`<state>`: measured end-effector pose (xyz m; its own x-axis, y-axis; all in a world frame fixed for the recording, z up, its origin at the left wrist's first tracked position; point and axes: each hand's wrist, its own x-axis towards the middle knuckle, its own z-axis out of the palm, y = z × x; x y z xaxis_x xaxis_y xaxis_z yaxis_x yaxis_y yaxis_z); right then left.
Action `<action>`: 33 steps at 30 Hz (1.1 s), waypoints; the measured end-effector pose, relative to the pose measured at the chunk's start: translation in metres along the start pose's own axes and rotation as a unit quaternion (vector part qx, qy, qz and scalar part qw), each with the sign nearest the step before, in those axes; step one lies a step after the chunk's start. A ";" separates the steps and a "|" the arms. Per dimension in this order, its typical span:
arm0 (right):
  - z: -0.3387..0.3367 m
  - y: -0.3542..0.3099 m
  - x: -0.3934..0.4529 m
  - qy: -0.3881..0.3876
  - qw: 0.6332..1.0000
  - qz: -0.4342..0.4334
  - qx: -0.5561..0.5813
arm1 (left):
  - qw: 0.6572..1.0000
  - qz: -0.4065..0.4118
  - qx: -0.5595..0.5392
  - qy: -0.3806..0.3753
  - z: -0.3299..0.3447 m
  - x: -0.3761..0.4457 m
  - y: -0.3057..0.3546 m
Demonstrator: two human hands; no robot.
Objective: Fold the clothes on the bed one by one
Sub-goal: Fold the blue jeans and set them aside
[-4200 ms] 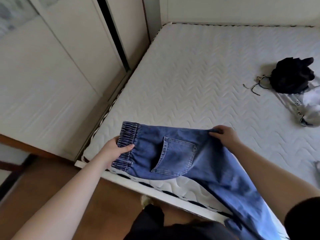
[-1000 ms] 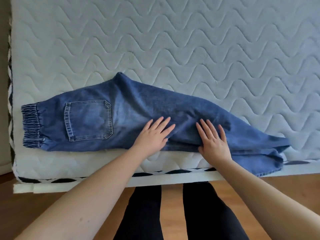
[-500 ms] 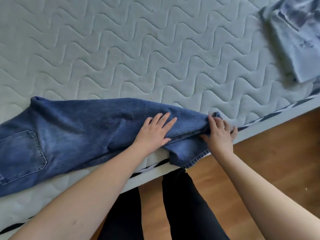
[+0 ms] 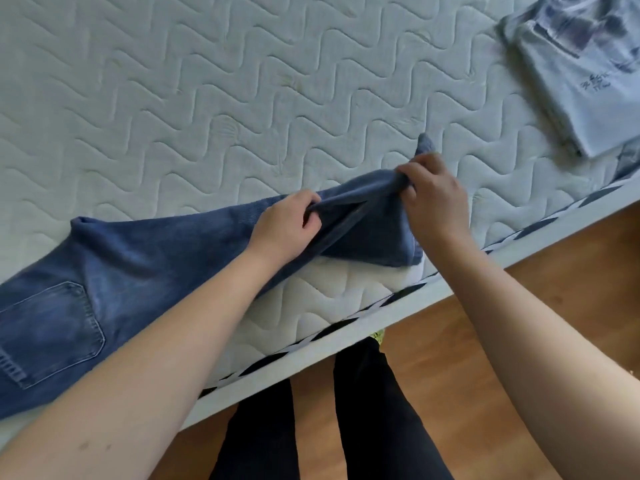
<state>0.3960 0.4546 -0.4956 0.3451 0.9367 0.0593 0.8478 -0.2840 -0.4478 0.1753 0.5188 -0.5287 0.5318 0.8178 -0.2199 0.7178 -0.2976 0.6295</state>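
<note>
We read this as the lengthwise fold: jeans (image 4: 145, 258) along the mattress (image 4: 242, 98) near edge, left hand (image 4: 285, 225) and right hand (image 4: 434, 195) each pinching the cuffs. Next we'd carry the cuffs toward the waistband.

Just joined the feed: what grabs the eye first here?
The blue denim jeans stretch along the near edge of the white quilted mattress, back pocket at far left. Both hands grip the leg end: the left hand and the right hand pinch the cloth and lift it. At top right lies a folded pale grey printed T-shirt.
</note>
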 end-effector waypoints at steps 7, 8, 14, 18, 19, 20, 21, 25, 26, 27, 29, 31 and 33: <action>-0.016 -0.038 0.001 0.127 0.991 -0.042 0.022 | 0.998 0.029 -0.034 0.032 -0.032 -0.001 -0.003; -0.012 -0.031 -0.007 0.114 0.993 -0.027 0.016 | 0.999 0.036 -0.023 0.016 -0.029 -0.002 -0.003; 0.023 0.027 -0.049 -0.116 0.983 0.119 -0.078 | 0.995 0.024 0.075 -0.058 0.017 -0.013 -0.005; 0.031 0.032 -0.053 -0.157 0.974 0.144 -0.081 | 0.993 -0.010 0.075 -0.095 0.039 -0.024 -0.009; 0.031 0.027 -0.051 -0.134 0.976 0.163 -0.050 | 0.992 -0.017 0.064 -0.104 0.039 -0.026 -0.010; 0.032 0.019 -0.048 -0.110 0.978 0.178 -0.011 | 0.992 -0.025 0.046 -0.113 0.039 -0.026 -0.012; 0.032 0.009 -0.046 -0.088 0.979 0.181 0.029 | 0.992 -0.043 0.014 -0.122 0.036 -0.026 -0.014; 0.036 -0.052 -0.035 -0.039 0.988 0.048 0.140 | 0.918 -0.220 -0.317 -0.096 0.006 -0.026 -0.028; 0.040 -0.071 -0.035 -0.046 0.984 0.004 0.173 | 0.871 -0.259 -0.410 -0.077 -0.005 -0.026 -0.033; 0.045 -0.089 -0.037 -0.068 0.975 -0.041 0.206 | 0.826 -0.285 -0.483 -0.066 -0.015 -0.026 -0.041; 0.057 -0.126 -0.046 -0.145 0.949 -0.119 0.252 | 0.748 -0.319 -0.577 -0.073 -0.038 -0.023 -0.063; 0.072 -0.156 -0.058 -0.232 0.918 -0.159 0.279 | 0.708 -0.365 -0.601 -0.067 -0.060 -0.024 -0.082; 0.086 -0.177 -0.068 -0.280 0.890 -0.168 0.318 | 0.713 -0.388 -0.579 -0.074 -0.074 -0.034 -0.096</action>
<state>0.1882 0.4586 -0.4969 -0.2897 0.9530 -0.0890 0.4048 0.0377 -0.9136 0.0549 0.5565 -0.5263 0.2796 0.4279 -0.8595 0.0140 0.8933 0.4492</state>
